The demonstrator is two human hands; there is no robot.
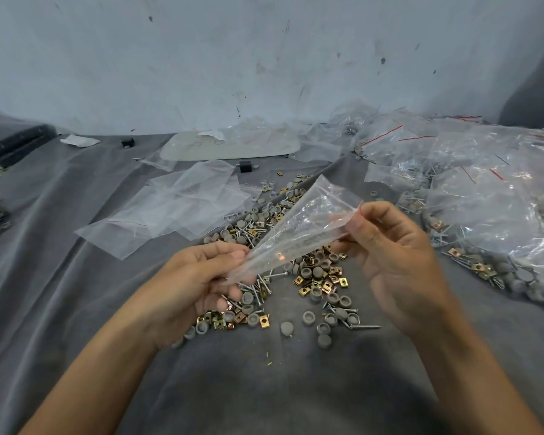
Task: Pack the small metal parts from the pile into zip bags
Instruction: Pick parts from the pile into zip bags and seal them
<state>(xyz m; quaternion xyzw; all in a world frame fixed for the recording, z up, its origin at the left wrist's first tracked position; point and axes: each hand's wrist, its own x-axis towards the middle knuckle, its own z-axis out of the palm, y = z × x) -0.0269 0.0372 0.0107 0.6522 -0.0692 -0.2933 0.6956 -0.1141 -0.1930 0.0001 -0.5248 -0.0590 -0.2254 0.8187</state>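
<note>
We pinch a clear zip bag (pixel 299 229) between our left hand (pixel 198 277) and right hand (pixel 399 255). It hangs above the pile of screws, caps and brass clips (pixel 311 277).

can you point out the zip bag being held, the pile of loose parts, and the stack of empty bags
zip bag (pixel 299 229), head view, on the clear middle of the bag between the hands
pile of parts (pixel 321 281), head view, on the caps and brass clips under the bag
empty bags (pixel 173 205), head view, on the flat top sheet

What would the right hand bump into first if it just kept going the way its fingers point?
The right hand points up and left, and it already pinches the clear zip bag. Beyond that, it would probably meet the pile of small parts underneath, though depth is hard to judge.
</note>
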